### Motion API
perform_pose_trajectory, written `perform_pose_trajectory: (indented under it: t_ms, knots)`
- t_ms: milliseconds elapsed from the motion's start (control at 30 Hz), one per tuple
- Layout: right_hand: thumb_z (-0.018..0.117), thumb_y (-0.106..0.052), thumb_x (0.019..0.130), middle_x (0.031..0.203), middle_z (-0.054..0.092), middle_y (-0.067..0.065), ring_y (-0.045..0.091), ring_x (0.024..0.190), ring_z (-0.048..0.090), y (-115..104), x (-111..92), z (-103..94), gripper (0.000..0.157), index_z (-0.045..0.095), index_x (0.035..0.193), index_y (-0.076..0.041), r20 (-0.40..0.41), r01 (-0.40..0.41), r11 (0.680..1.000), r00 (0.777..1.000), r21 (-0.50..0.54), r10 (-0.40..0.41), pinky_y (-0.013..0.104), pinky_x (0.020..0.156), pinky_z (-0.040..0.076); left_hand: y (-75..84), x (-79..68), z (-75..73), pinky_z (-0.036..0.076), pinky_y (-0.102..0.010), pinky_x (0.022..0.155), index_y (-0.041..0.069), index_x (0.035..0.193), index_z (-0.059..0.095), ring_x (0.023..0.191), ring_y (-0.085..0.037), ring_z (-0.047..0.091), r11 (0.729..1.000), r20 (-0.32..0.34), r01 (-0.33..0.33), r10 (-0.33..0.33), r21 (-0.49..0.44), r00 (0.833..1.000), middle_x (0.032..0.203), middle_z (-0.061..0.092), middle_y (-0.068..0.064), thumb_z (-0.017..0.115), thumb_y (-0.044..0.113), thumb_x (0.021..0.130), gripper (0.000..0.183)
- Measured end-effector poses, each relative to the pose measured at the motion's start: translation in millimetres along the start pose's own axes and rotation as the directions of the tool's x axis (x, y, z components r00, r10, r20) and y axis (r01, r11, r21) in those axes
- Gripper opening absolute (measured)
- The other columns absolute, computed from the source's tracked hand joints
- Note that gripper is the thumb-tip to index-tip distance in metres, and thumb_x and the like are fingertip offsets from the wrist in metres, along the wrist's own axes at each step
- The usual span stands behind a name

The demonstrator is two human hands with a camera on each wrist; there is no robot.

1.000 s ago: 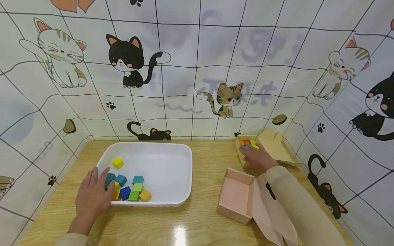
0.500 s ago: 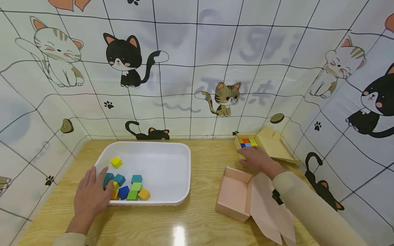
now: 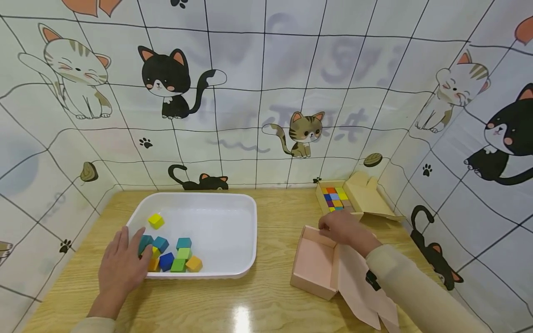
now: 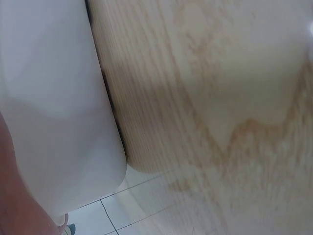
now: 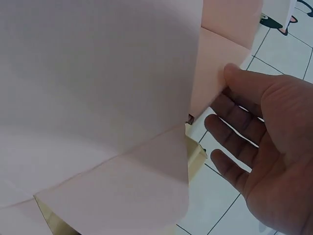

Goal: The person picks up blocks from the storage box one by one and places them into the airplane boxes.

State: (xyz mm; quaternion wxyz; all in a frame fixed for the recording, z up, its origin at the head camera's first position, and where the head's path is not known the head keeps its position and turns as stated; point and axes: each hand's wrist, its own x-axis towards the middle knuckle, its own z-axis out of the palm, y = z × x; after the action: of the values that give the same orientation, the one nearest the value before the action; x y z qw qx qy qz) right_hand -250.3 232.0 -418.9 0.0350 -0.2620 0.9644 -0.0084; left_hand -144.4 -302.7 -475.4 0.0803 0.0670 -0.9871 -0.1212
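Note:
In the head view my left hand (image 3: 124, 266) rests on the near left corner of a white tray (image 3: 220, 236), fingers lying over its rim. Beside its thumb, blue, teal, green and yellow wooden cubes (image 3: 179, 264) gather in the tray, with one yellow cube (image 3: 156, 221) farther back. My right hand (image 3: 349, 231) is at the far wall of an open pink cardboard box (image 3: 315, 263). In the right wrist view the thumb and forefinger (image 5: 244, 81) pinch that wall's edge, while the other fingers stay loosely bent. The forefinger's tip is hidden.
Behind my right hand stands an open yellow cardboard box (image 3: 322, 203) holding several colored cubes (image 3: 334, 196). Its lid (image 3: 374, 201) lies back to the right. The pink lid flap (image 3: 360, 286) spreads under my right forearm. A cat-printed sheet (image 3: 241, 106) surrounds the wooden table (image 3: 200, 305).
My right hand has left the cubes in the yellow box, moved toward me and taken the pink box's far edge. The left hand stays on the tray.

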Motion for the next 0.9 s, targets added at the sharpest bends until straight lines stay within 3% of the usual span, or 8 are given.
perform_pose_trajectory:
  t_ms: [300, 433, 500, 700, 900]
  knots:
    - [0.074, -0.017, 0.085, 0.063, 0.060, -0.011, 0.007, 0.059, 0.049, -13.4, 21.1, 8.9, 0.015, 0.068, 0.072, -0.021, -0.128, 0.080, 0.997, 0.988, -0.013, -0.081, 0.030, 0.063, 0.038, 0.0, -0.8, 0.4, 0.009, -0.066, 0.118, 0.002, 0.148, 0.029, 0.146, -0.052, 0.005, 1.000, -0.013, -0.002, 0.002, -0.001, 1.000, 0.156, 0.010, -0.036, 0.035, 0.039, 0.102, 0.060]
    - [0.074, -0.020, 0.086, 0.077, 0.070, -0.007, 0.012, 0.069, 0.060, -25.6, 29.9, 7.3, 0.003, 0.073, 0.084, -0.018, -0.138, 0.097, 0.995, 0.985, -0.034, -0.101, 0.036, 0.070, 0.046, -0.8, -0.5, 1.0, 0.010, -0.066, 0.117, 0.002, 0.149, 0.029, 0.146, -0.052, 0.005, 1.000, -0.012, -0.010, 0.010, -0.001, 1.000, 0.156, 0.010, -0.036, 0.035, 0.040, 0.102, 0.060]
    - [0.073, -0.023, 0.087, 0.091, 0.073, -0.003, 0.017, 0.080, 0.066, -30.3, 29.6, 4.8, 0.011, 0.074, 0.096, -0.017, -0.143, 0.094, 0.994, 0.985, -0.051, -0.100, 0.042, 0.078, 0.051, -0.9, -0.1, 1.3, 0.012, -0.066, 0.117, 0.002, 0.149, 0.029, 0.146, -0.052, 0.005, 1.000, -0.013, -0.015, 0.015, 0.002, 1.000, 0.156, 0.010, -0.036, 0.034, 0.040, 0.102, 0.060]
    - [0.072, -0.031, 0.087, 0.113, 0.070, 0.006, 0.026, 0.101, 0.067, -34.1, 2.4, -7.0, 0.034, 0.067, 0.116, -0.013, -0.166, 0.029, 0.999, 0.985, -0.037, -0.035, 0.049, 0.089, 0.054, -1.2, 0.8, 0.6, 0.013, -0.066, 0.116, 0.002, 0.149, 0.028, 0.146, -0.052, 0.005, 1.000, -0.010, -0.013, 0.013, 0.009, 1.000, 0.156, 0.010, -0.036, 0.034, 0.040, 0.102, 0.061]
    - [0.067, -0.044, 0.089, 0.140, 0.053, 0.019, 0.040, 0.127, 0.053, -26.8, -40.0, -9.3, 0.069, 0.049, 0.139, 0.000, -0.015, -0.046, 0.994, 0.999, 0.095, 0.048, 0.057, 0.103, 0.046, -1.0, 1.2, 2.3, 0.013, -0.067, 0.117, 0.003, 0.149, 0.028, 0.145, -0.052, 0.006, 1.000, 0.004, 0.003, -0.003, 0.009, 1.000, 0.156, 0.009, -0.035, 0.035, 0.040, 0.101, 0.061]
